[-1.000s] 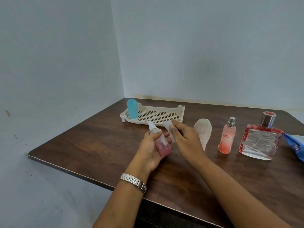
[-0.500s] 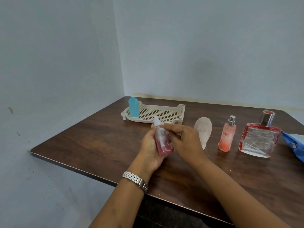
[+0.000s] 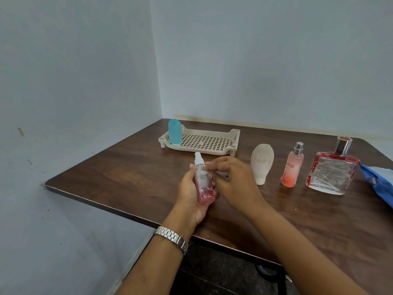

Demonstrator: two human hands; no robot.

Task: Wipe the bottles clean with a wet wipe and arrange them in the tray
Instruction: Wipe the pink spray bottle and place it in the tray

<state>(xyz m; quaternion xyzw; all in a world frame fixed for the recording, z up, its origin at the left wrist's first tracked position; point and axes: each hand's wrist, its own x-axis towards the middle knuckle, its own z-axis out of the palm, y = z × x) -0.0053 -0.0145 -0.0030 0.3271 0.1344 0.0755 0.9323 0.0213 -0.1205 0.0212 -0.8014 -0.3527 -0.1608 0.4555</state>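
Since a second ago we have swung the pink spray bottle [image 3: 204, 184] from a lean to nearly upright. Our right hand [image 3: 232, 177] has come from beside the nozzle onto the bottle's shoulder. The bottle is held in the air just in front of the tray [image 3: 212, 133], on our side of it and not yet in it. Our left hand [image 3: 191, 196] wraps its lower half from behind, fingers curled round the body, with the white nozzle standing free above. The right hand's fingers lie across the upper body and pinch the wet wipe [image 3: 221, 173]. Only a crumpled white scrap of it shows, so we cannot tell how much of the surface it covers.

We judge that we are midway through wiping this bottle, since the blue bottle [image 3: 174, 132] already stands at the tray's left end. Next the wipe should run down the body while the left hand turns the bottle. The left hand must then shift its hold so the covered lower half gets cleaned too. After that the bottle goes upright in the tray beside the blue one.

To the right of the tray, on the table [image 3: 127, 173], wait the white bottle [image 3: 262, 165] standing on its cap, the orange spray bottle [image 3: 291, 169] and the square perfume bottle [image 3: 332, 175]. The blue wipe pack [image 3: 380, 184] lies farthest right.
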